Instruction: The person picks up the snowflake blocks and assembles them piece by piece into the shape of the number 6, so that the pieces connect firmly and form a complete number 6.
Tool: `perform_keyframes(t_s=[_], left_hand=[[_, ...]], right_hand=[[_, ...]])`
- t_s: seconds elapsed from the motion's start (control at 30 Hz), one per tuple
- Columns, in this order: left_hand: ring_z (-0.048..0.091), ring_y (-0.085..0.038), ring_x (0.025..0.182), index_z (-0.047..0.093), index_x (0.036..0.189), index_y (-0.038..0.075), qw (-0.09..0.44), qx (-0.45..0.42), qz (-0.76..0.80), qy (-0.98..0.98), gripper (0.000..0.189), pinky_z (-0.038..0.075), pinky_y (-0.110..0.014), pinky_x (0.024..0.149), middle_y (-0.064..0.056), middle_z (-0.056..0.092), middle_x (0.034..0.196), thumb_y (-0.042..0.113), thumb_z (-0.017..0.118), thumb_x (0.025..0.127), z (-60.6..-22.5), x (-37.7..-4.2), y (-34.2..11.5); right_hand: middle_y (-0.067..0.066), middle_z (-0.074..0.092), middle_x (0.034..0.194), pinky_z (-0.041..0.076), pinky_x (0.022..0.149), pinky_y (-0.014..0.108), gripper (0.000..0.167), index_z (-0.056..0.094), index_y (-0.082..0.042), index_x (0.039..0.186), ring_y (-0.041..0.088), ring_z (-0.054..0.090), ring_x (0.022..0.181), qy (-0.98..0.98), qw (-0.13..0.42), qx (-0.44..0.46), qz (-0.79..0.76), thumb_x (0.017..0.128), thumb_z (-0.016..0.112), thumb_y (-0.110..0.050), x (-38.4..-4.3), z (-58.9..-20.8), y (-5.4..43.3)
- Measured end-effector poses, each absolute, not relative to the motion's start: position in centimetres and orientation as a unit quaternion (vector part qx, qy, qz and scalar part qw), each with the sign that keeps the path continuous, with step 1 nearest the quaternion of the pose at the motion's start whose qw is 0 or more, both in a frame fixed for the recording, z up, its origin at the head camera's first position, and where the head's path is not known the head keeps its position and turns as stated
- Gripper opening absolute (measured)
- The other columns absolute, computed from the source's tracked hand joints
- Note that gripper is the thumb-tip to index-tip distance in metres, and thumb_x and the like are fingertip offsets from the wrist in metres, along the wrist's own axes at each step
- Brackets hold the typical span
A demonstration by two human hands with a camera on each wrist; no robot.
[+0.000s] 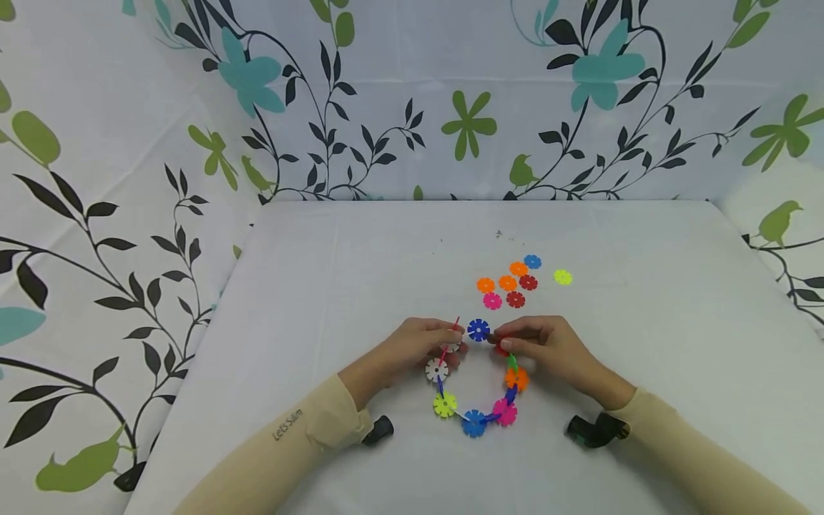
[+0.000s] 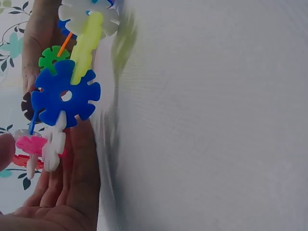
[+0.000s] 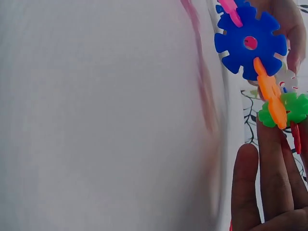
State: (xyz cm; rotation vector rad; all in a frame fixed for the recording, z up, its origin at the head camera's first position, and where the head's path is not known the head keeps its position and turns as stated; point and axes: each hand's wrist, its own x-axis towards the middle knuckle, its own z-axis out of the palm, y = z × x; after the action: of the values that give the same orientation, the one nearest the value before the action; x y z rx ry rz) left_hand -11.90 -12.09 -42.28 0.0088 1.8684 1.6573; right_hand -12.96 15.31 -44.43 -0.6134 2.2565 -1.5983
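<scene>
A curved chain of slotted flower-shaped plastic discs, with a light blue disc (image 1: pixel 473 423) at its near bend, hangs between both hands. My left hand (image 1: pixel 430 342) pinches the chain's left end, by a white disc and an upright red disc (image 1: pixel 458 323). On the other side my right hand (image 1: pixel 547 347) grips the right end at a red disc beside a green disc (image 3: pixel 291 108) and an orange disc (image 1: pixel 517 379). A dark blue disc (image 1: pixel 478 330) sits between the two hands, close to the right fingertips. The fingers hide parts of the held discs.
Beyond the hands, loose discs lie on the white table (image 1: pixel 360 265): several orange, red, pink and blue ones, including a pink disc (image 1: pixel 492 301). A yellow disc (image 1: pixel 563 277) lies apart at the right. Patterned cloth (image 1: pixel 386 86) stands behind the table and along its sides.
</scene>
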Motion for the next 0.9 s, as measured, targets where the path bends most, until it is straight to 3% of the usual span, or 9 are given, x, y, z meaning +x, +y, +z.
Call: perform_keyframes(t_s=[0.17,0.37,0.53,0.7,0.9], left_hand=[[0.071,-0.023,0.1,0.062,0.135,0.004,0.316,0.024,0.645,0.696,0.04,0.052,-0.034,0.096,-0.007,0.074,0.113,0.025,0.064,0.101,-42.4,-11.8,-12.4],[0.071,-0.025,0.1,0.06,0.138,0.003,0.318,0.037,0.653,0.687,0.041,0.055,-0.031,0.091,-0.009,0.073,0.117,0.022,0.063,0.102,-42.4,-11.7,-12.6],[0.071,-0.025,0.101,0.059,0.139,0.002,0.321,0.033,0.659,0.679,0.041,0.057,-0.032,0.088,-0.01,0.073,0.118,0.019,0.063,0.102,-42.6,-11.7,-12.7],[0.071,-0.025,0.103,0.052,0.144,0.001,0.321,0.026,0.668,0.67,0.047,0.055,-0.033,0.093,-0.011,0.073,0.118,0.016,0.064,0.101,-42.9,-11.8,-12.8],[0.071,-0.024,0.102,0.05,0.145,0.002,0.323,0.018,0.671,0.667,0.05,0.05,-0.035,0.101,-0.009,0.074,0.116,0.016,0.066,0.1,-42.9,-11.7,-12.8]], right_hand=[[0.001,0.074,0.114,0.054,0.091,0.028,0.028,0.071,-0.008,0.124,0.017,0.07,0.106,0.797,0.16,-0.211,-0.543,0.102,0.063,-0.024,-13.3,-44.1,15.7],[0.007,0.073,0.118,0.054,0.093,0.031,0.042,0.062,-0.002,0.135,0.022,0.071,0.105,0.797,0.14,-0.197,-0.554,0.109,0.048,-0.032,-14.4,-43.4,16.2],[0.019,0.067,0.124,0.055,0.091,0.03,0.044,0.058,0.003,0.137,0.026,0.067,0.112,0.796,0.036,-0.172,-0.58,0.109,0.047,-0.03,-16.0,-42.5,17.1],[0.019,0.064,0.128,0.052,0.089,0.02,0.046,0.056,-0.003,0.141,0.018,0.062,0.113,0.816,-0.074,-0.112,-0.563,0.109,0.047,-0.033,-17.6,-41.1,18.3],[0.013,0.061,0.134,0.048,0.091,0.02,0.048,0.053,-0.008,0.146,0.017,0.058,0.119,0.83,-0.118,-0.05,-0.542,0.109,0.045,-0.038,-19.4,-40.2,19.8]])
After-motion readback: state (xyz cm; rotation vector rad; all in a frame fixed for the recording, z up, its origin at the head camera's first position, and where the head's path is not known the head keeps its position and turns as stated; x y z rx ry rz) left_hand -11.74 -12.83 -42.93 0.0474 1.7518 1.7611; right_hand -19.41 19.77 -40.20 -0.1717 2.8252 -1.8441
